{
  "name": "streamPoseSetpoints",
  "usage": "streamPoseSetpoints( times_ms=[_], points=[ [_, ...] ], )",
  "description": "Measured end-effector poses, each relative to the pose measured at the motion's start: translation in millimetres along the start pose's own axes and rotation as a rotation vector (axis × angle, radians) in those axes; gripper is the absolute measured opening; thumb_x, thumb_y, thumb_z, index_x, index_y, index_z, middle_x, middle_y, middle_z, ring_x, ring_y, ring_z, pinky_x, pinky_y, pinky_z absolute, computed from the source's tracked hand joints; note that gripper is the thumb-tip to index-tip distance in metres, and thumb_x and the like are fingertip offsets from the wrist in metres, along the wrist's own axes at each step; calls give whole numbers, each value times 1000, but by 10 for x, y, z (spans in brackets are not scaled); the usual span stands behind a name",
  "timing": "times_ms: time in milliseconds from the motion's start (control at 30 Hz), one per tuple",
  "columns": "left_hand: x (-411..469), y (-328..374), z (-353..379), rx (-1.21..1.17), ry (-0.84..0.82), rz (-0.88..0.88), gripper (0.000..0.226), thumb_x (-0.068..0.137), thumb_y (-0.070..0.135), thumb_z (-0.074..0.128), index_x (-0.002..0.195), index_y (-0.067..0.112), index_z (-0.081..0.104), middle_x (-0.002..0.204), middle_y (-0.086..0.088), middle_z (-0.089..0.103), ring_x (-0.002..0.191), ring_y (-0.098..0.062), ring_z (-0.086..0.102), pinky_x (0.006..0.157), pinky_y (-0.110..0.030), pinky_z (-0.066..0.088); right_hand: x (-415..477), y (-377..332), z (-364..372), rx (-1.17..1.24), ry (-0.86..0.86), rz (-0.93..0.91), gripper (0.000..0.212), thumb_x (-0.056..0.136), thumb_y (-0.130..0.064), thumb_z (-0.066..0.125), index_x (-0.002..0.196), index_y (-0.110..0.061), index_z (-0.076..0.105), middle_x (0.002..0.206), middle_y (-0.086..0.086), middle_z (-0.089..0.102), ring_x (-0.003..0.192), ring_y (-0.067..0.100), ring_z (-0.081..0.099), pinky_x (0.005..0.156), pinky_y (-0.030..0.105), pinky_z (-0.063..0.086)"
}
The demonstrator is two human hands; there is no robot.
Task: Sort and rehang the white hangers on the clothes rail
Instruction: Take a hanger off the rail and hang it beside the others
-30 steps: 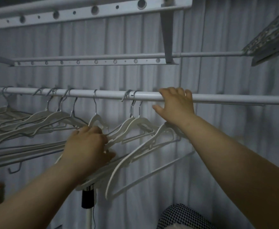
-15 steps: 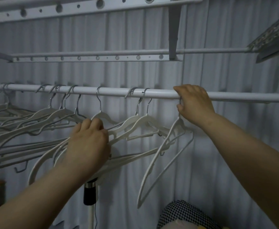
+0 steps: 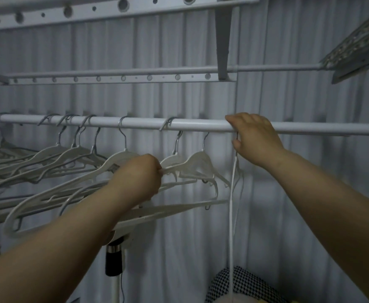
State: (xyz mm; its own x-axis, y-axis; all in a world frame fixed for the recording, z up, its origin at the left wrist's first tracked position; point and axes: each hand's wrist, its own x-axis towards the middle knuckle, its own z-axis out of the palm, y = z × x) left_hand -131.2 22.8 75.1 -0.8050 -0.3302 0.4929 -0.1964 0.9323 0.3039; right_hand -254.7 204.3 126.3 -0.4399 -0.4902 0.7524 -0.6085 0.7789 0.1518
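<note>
Well, the right hand (image 3: 255,138) was curled over the rail (image 3: 146,123), pinching the hook of a single hanger (image 3: 231,215) that hung down thin and side-on. The left hand (image 3: 139,178) was closed tight on a bunch of hangers (image 3: 197,161) lower down, well apart from the right hand (their arms looked all crossed and tangled). If the right hand let go before the hook sat fully over the rail, that hanger could drop. If the left hand tugged hard, the tangled ones might pull each other's hooks off the rail, and lots could fall at once.
</note>
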Motion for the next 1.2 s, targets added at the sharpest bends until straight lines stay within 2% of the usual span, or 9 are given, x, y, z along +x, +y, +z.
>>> streamPoseSetpoints(
  times_ms=[167, 300, 467, 600, 700, 800, 933, 1100, 1200],
  points=[
    [-89, -44, 132, 67, -110, 3, 22, 91, 14, 45, 82, 11, 65, 85, -7, 72, 58, -19, 58, 66, -28, 50, -4, 39, 3, 8, 3, -14, 56, 86, -13, 52, 139, -16, 34, 141, 5, 41, 128, 26, 37, 108, 29, 19],
    [-370, -292, 162, 30, -139, -50, 34, 90, 21, 46, 57, 19, 53, 55, 2, 61, 40, -5, 52, 49, -18, 43, -10, 31, -6, 28, 6, -33, 59, 86, -14, 55, 140, -15, 32, 145, 6, 36, 132, 26, 33, 109, 30, 16],
    [-806, -523, 74, 48, -127, -111, 25, 92, 26, 45, 78, 22, 65, 73, 7, 65, 58, -3, 61, 68, -28, 53, -122, -186, -9, 37, 48, -124, 63, 87, -21, 57, 142, -11, 29, 153, 11, 22, 143, 28, 16, 117, 37, 5],
    [-1098, -685, -46, 13, -131, -136, 25, 91, 27, 47, 73, 29, 64, 54, 16, 63, 49, 8, 58, 51, -13, 44, -293, -511, -34, 69, -89, -328, 56, 86, -27, 57, 138, -14, 40, 142, 10, 43, 134, 26, 36, 111, 34, 24],
    [-1263, -853, -129, -36, -151, -125, 32, 91, 27, 48, 65, 45, 51, 57, 20, 64, 53, 13, 56, 53, -13, 43, -403, -749, -40, 104, -353, -289, 46, 89, -35, 52, 132, -22, 45, 129, 4, 55, 123, 24, 45, 105, 33, 34],
    [-1427, -1142, -213, -99, -180, -139, 32, 89, 25, 51, 65, 47, 55, 74, 28, 66, 68, 8, 59, 67, -24, 50, -481, -961, -66, 399, -544, -270, 20, 89, -25, 54, 97, -13, 68, 89, 0, 66, 83, 6, 60, 84, 24, 46],
    [-1648, -1467, -346, -174, -202, -140, 31, 87, 17, 55, 63, 35, 63, 71, 0, 68, 55, -3, 57, 60, -15, 45, -598, -1277, -205, 687, -745, -127, 30, 90, -22, 53, 61, -19, 60, 56, -10, 62, 46, 1, 51, 43, 6, 40],
    [-1856, -1646, -433, -188, -42, -140, 16, 83, 12, 61, 93, 24, 62, 108, -6, 61, 89, -21, 59, 80, -28, 45, -854, -1663, -395, 1097, -833, 83, 41, 93, -22, 46, 54, -10, 45, 61, 6, 54, 34, 5, 50, 37, 16, 44],
    [-1994, -1595, -406, -146, 98, -123, 34, 84, 17, 60, 118, 13, 57, 122, -7, 53, 110, -24, 51, 91, -34, 39, -1011, -1875, -473, 1203, -811, 207, 42, 94, -24, 45, 55, -12, 39, 59, 5, 47, 32, 6, 49, 35, 16, 44]
  ],
)
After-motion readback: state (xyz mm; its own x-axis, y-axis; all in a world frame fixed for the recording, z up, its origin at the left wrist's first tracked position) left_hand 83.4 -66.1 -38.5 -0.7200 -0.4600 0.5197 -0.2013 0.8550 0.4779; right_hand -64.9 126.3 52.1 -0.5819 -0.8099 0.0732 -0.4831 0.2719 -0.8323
